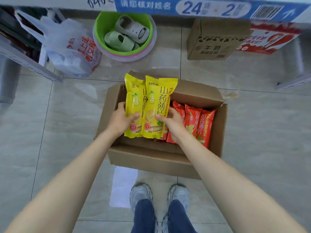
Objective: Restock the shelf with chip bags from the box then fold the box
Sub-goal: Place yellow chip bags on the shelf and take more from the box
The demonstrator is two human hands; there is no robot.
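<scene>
1. Both forearms reach down from the bottom corners toward the grip; between them stand two grey sneakers (159,197) under blue trouser legs.
2. Left hand (121,119) and right hand (171,122) together clasp a stack of yellow chip bags (149,105), the left thumb across the front of the left bag, the right thumb across the front of the right one, the other fingers hidden behind.
3. Upright and overlapping, the yellow bags are held above the left half of the open cardboard box (151,158), tops pointing away from the person.
4. Just right of the grip, partly behind the right hand, red chip bags (198,125) lie in a row inside the box.
5. Beyond the grip on the tiled floor: a green basin (99,29) holding slippers (127,34), a white plastic bag (67,47) to its left, and a brown carton (213,41) to the right beside a red-and-white carton (272,39).
6. Farthest away, a blue-and-white box (210,6) spans the top edge; grey shelf frames stand at both sides.
</scene>
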